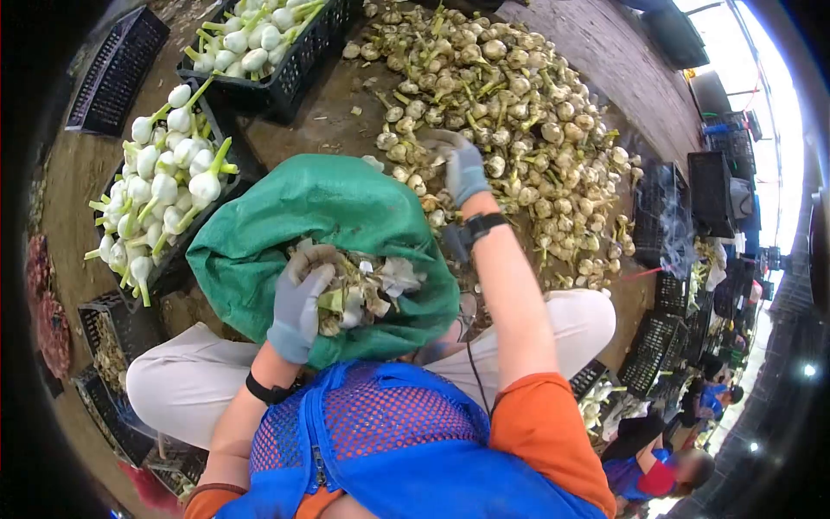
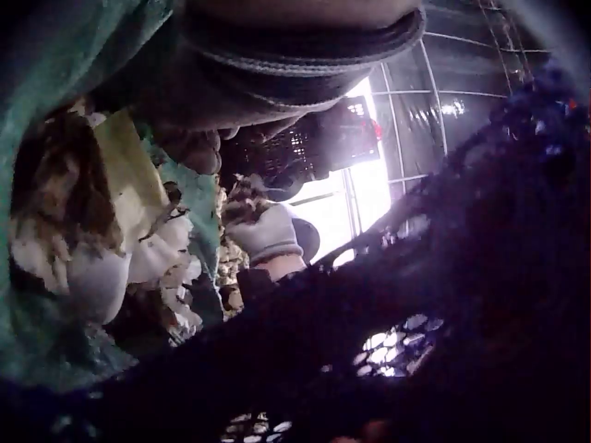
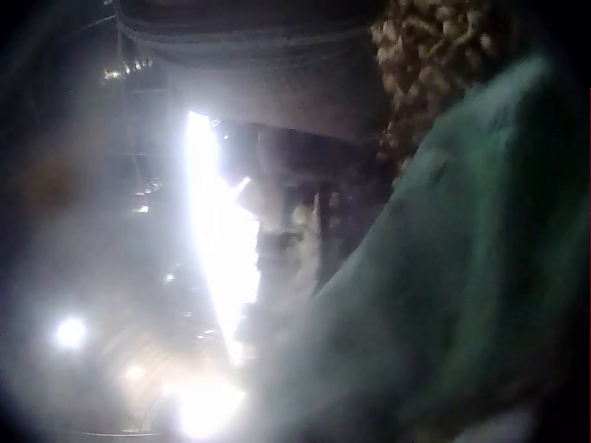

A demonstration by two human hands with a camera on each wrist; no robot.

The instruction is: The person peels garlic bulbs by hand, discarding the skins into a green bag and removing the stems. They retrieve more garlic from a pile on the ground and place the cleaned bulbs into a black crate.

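Note:
My left hand, in a grey-white work glove, has loosely bent fingers over the mouth of a green woven sack lying across the lap. Beside its fingers and thumb is a heap of dry garlic skins and stalk scraps; in the left wrist view these peelings fill the sack's opening. My right hand, gloved too, reaches past the sack to the near edge of a big pile of untrimmed garlic bulbs. Its stained fingers lie over the bulbs there. The right wrist view is blurred and mostly shows the sack.
To the left, a black crate is heaped with clean white garlic; another full crate stands behind it. More black crates line the right side. Another person in blue sits at the lower right.

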